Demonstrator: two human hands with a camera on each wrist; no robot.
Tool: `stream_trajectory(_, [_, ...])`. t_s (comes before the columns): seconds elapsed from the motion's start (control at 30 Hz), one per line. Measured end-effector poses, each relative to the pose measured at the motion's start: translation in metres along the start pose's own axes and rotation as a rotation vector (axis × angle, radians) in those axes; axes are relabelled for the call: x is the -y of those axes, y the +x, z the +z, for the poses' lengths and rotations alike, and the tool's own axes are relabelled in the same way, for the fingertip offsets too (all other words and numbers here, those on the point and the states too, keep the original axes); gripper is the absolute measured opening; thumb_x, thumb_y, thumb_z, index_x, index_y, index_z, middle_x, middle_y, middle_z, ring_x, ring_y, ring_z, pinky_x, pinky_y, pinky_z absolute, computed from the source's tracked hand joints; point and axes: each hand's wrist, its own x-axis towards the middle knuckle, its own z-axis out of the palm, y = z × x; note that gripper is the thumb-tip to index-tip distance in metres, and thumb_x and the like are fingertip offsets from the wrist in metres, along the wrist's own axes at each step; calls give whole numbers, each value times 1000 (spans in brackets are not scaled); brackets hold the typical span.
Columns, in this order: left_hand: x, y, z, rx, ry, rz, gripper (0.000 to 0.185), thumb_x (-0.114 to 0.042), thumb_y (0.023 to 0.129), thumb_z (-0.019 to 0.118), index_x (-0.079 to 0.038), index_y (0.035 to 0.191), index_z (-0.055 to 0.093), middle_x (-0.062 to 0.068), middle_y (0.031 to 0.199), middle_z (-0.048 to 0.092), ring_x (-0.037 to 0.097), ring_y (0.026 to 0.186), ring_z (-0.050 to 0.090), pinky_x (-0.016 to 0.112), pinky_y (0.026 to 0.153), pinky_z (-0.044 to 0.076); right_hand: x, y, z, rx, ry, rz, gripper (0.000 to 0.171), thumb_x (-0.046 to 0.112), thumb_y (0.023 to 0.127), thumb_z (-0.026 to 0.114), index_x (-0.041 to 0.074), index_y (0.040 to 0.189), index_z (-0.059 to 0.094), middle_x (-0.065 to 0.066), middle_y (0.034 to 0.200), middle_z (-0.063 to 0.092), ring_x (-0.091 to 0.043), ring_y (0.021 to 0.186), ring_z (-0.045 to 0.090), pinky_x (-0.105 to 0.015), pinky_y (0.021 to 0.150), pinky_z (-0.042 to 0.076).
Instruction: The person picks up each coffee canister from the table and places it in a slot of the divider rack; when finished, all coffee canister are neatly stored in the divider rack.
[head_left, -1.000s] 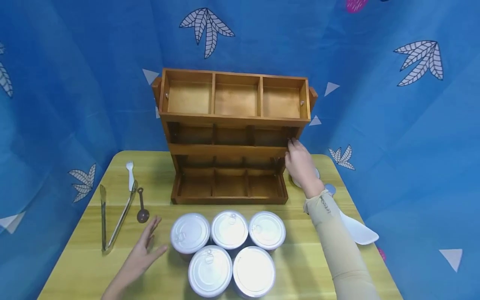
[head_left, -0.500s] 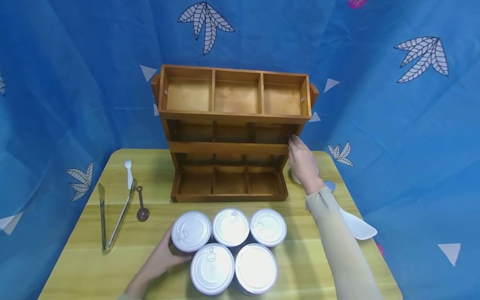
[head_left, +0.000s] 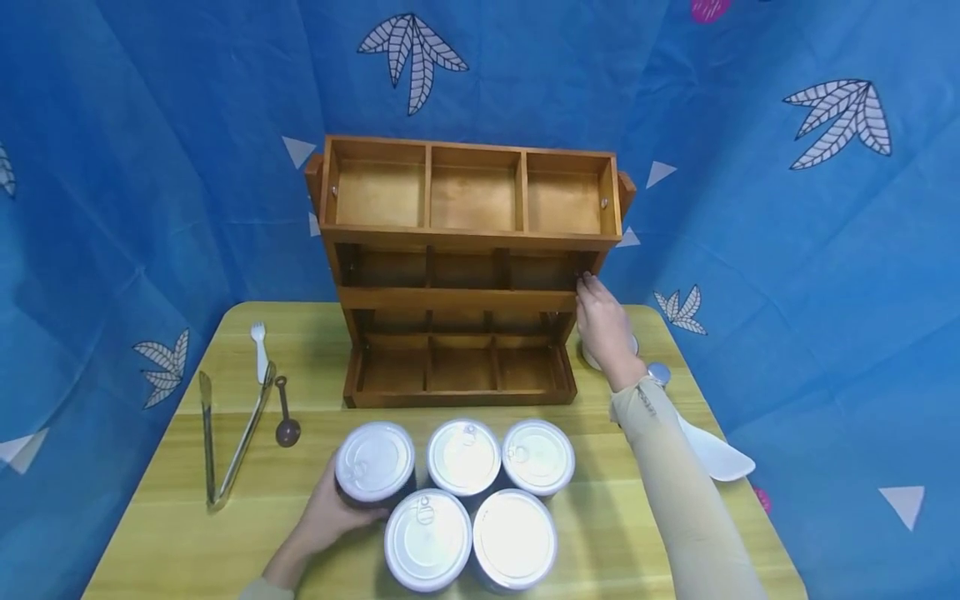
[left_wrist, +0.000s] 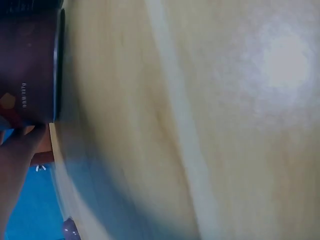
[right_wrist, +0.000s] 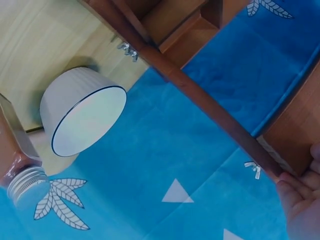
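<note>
My left hand [head_left: 330, 510] grips the back-left can [head_left: 375, 461] from its left side. That can has a pale lid with a pull ring; a dark reddish wall shows in the left wrist view, where the can [left_wrist: 27, 65] is cut off by the frame. Several more lidded cans [head_left: 428, 542] stand close to it on its right. A brown wooden tiered shelf [head_left: 457, 297] stands behind them, with divided compartments. At its right side, my right hand [head_left: 603, 325] holds the middle tier's edge, its thumb and fingers around the wood in the right wrist view [right_wrist: 302, 205].
On the left of the table lie metal tongs [head_left: 243, 442], a brown spoon [head_left: 287, 432] and a white fork [head_left: 259, 346]. To the right are a white bowl [right_wrist: 70, 95], a bottle with a silver cap [right_wrist: 17, 155] and a white scoop-like utensil [head_left: 716, 456]. Blue cloth [head_left: 810, 292] hangs around the table.
My left hand has come in from the left and taken hold of the back-left can. That can has shifted slightly left, away from its neighbours. My right hand stays at the shelf.
</note>
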Motion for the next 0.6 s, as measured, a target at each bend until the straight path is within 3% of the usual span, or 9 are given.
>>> stream_trajectory(0.07, [-5, 4, -3, -51, 9, -6, 116, -2, 54, 92, -10, 152, 30, -26, 133, 46, -16, 120, 43, 6, 104, 30, 1, 1, 0, 11, 6, 2, 36, 8, 100, 48, -9, 130, 57, -24, 141, 54, -38, 131, 52, -48, 107, 47])
stream_trajectory(0.17, [-23, 19, -8, -95, 24, -7, 118, -1, 57, 91, -12, 154, 25, -14, 139, 46, -9, 123, 44, 18, 109, 35, 0, -2, -1, 15, 18, 12, 36, 7, 100, 49, -10, 130, 57, -25, 141, 54, -39, 131, 52, -48, 108, 46])
stream_trajectory(0.3, [-56, 57, -14, -104, 50, 24, 115, -4, 61, 90, -12, 154, 22, 13, 146, 43, 20, 133, 45, 51, 114, 37, -1, -4, -2, -5, 35, 22, 35, 6, 99, 49, -10, 129, 58, -25, 140, 55, -39, 130, 53, -48, 108, 46])
stream_trajectory(0.37, [-68, 76, -16, -98, 77, 14, 112, -9, 64, 91, -10, 153, 23, 20, 147, 42, 33, 134, 44, 60, 113, 36, -1, -4, -2, -10, 39, 22, 35, 6, 99, 49, -10, 129, 58, -25, 140, 55, -39, 130, 53, -49, 108, 46])
stream_trajectory(0.47, [-79, 100, -17, -76, 138, -65, 109, -21, 68, 90, -7, 152, 22, 22, 146, 41, 40, 134, 44, 61, 110, 38, -1, -3, -1, -3, 35, 19, 35, 7, 100, 48, -9, 129, 58, -25, 140, 55, -39, 131, 53, -48, 108, 46])
stream_trajectory(0.6, [-79, 120, -18, -56, 241, -167, 105, -33, 71, 88, -4, 150, 25, 21, 142, 44, 38, 130, 48, 57, 106, 44, 2, -1, -2, 21, 32, 19, 36, 8, 101, 47, -9, 131, 57, -25, 141, 54, -38, 132, 51, -48, 110, 45])
